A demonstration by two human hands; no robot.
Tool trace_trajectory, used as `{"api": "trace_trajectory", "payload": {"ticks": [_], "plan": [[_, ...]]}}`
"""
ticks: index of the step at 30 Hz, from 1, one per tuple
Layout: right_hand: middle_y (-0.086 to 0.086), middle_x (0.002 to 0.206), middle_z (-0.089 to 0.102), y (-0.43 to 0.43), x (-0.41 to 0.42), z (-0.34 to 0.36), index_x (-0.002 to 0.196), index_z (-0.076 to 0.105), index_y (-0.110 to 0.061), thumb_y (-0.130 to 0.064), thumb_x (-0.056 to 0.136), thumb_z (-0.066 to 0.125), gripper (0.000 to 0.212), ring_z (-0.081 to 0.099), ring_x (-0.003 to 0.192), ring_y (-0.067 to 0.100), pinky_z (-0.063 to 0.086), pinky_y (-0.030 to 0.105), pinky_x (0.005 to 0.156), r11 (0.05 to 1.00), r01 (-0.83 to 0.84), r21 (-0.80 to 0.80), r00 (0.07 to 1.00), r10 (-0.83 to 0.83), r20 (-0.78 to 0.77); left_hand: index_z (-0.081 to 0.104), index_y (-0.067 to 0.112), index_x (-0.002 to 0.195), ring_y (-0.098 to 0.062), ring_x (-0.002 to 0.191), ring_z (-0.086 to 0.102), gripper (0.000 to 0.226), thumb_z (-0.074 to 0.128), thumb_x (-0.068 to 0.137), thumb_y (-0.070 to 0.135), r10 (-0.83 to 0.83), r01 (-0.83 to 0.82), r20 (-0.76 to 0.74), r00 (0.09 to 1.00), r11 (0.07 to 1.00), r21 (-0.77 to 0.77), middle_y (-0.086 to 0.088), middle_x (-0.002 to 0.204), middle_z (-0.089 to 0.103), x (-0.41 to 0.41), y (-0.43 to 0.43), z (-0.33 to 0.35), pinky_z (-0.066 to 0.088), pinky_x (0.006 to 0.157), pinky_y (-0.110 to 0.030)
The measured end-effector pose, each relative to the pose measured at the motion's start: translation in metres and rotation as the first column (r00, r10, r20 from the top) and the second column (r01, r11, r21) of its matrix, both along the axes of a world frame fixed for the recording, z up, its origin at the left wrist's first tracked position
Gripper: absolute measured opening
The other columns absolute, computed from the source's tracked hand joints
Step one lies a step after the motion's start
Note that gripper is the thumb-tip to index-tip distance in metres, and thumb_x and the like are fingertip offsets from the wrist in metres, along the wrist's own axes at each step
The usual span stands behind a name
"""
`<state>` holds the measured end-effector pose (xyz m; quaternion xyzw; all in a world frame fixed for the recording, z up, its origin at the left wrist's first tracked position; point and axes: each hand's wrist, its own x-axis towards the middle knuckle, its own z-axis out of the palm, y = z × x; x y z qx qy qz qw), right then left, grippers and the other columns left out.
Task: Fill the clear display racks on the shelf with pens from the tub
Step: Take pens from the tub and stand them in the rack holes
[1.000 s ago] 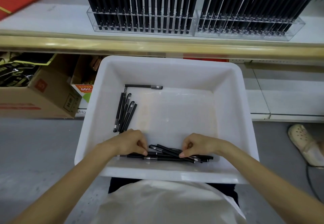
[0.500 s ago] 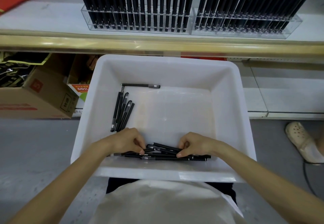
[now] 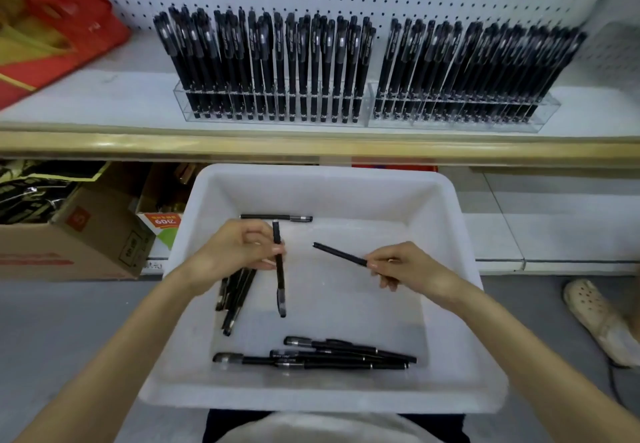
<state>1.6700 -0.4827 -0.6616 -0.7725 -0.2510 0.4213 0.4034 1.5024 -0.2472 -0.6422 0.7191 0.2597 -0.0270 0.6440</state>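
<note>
- Two pens have come up out of the white tub (image 3: 322, 401). Half a second ago both hands were pinching at the near pile (image 3: 322, 356); now each has lifted one clear of it.
- Left hand (image 3: 235, 252): its fingers (image 3: 273, 250) curl round the left pen (image 3: 280, 283) high on the barrel, and the pen hangs roughly upright.
- Right hand (image 3: 408, 266): its fingers (image 3: 375, 264) pinch one end of the right pen (image 3: 337, 254), which points across toward the left hand.
- Picking looks done, so the carry to the shelf (image 3: 104, 103) probably comes next.
- Both the left rack (image 3: 270, 110) and the right rack (image 3: 460, 113) look packed with slim black capped pens leaning back. I cannot tell where free slots remain.
- Left in the tub are the near pile, a side cluster (image 3: 235, 300) and a lone pen (image 3: 277, 217).
</note>
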Motion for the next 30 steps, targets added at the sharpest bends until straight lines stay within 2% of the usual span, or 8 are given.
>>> {"api": "trace_trajectory", "payload": {"ticks": [7,10,15,19,21,24,27,30], "plan": [[-0.004,0.075,0.071,0.01,0.042,0.051,0.088,0.073,-0.008,0.0,0.085,0.066,0.011,0.064,0.068,0.007,0.05,0.015,0.065,0.929,0.241,0.282,0.968,-0.252,0.0,0.062,-0.011,0.099,-0.029,0.093,0.07,0.018,0.064,0.084,-0.002,0.255,-0.223,0.225,0.941,0.962,-0.155,-0.024,0.098,0.07,0.041,0.006,0.032,0.058,0.08,-0.029],[0.002,0.072,0.067,0.015,0.058,0.072,0.083,0.072,-0.006,0.001,0.081,0.069,0.008,0.061,0.066,0.01,0.05,0.017,0.066,0.837,0.372,0.402,0.927,-0.355,-0.119,0.063,-0.007,0.097,-0.027,0.097,0.069,0.018,0.064,0.084,0.004,0.34,-0.276,0.302,0.89,0.932,-0.236,-0.02,0.1,0.071,0.055,0.007,0.043,0.057,0.083,-0.029],[0.002,0.071,0.068,0.024,0.079,0.097,0.09,0.065,0.002,0.011,0.084,0.058,0.013,0.06,0.063,0.007,0.05,0.014,0.067,0.691,0.489,0.533,0.867,-0.318,-0.383,0.064,0.001,0.091,-0.031,0.099,0.068,0.011,0.065,0.082,0.008,0.466,-0.344,0.336,0.819,0.866,-0.363,-0.024,0.103,0.069,0.075,0.008,0.06,0.057,0.082,-0.028],[0.004,0.083,0.073,0.032,0.092,0.112,0.093,0.065,0.001,0.01,0.085,0.054,0.016,0.068,0.076,0.006,0.051,0.012,0.069,0.637,0.495,0.591,0.865,-0.294,-0.407,0.062,0.007,0.089,-0.027,0.092,0.071,0.008,0.06,0.087,0.0,0.529,-0.361,0.363,0.767,0.824,-0.438,-0.019,0.091,0.071,0.092,0.003,0.074,0.057,0.078,-0.026],[0.006,0.086,0.073,0.034,0.098,0.12,0.095,0.065,-0.001,0.008,0.084,0.057,0.016,0.068,0.078,0.009,0.052,0.015,0.071,0.621,0.467,0.63,0.884,-0.318,-0.342,0.059,0.009,0.087,-0.026,0.091,0.071,0.012,0.058,0.088,-0.003,0.544,-0.35,0.381,0.748,0.81,-0.471,-0.019,0.092,0.07,0.098,0.001,0.08,0.058,0.076,-0.026],[0.01,0.083,0.07,0.042,0.11,0.135,0.105,0.063,-0.01,0.0,0.086,0.062,0.022,0.065,0.068,0.012,0.054,0.02,0.065,0.639,0.342,0.689,0.891,-0.454,-0.021,0.05,0.014,0.08,-0.021,0.081,0.072,0.022,0.056,0.088,-0.006,0.607,-0.369,0.35,0.714,0.75,-0.549,-0.013,0.083,0.07,0.105,0.001,0.085,0.059,0.077,-0.029],[0.01,0.075,0.068,0.057,0.124,0.145,0.12,0.05,-0.02,-0.008,0.084,0.069,0.042,0.066,0.062,0.015,0.052,0.021,0.058,0.646,0.225,0.729,0.76,-0.584,0.284,0.043,0.019,0.082,-0.022,0.081,0.073,0.026,0.06,0.087,-0.001,0.627,-0.381,0.289,0.723,0.712,-0.59,-0.009,0.083,0.071,0.11,0.005,0.081,0.058,0.08,-0.032],[0.003,0.075,0.067,0.073,0.137,0.149,0.118,0.046,-0.024,-0.019,0.081,0.074,0.047,0.068,0.067,0.014,0.053,0.025,0.065,0.647,0.173,0.743,0.613,-0.661,0.433,0.045,0.015,0.083,-0.022,0.083,0.073,0.021,0.062,0.085,0.003,0.628,-0.396,0.217,0.747,0.683,-0.613,-0.016,0.098,0.068,0.112,0.009,0.072,0.06,0.074,-0.03]]}}
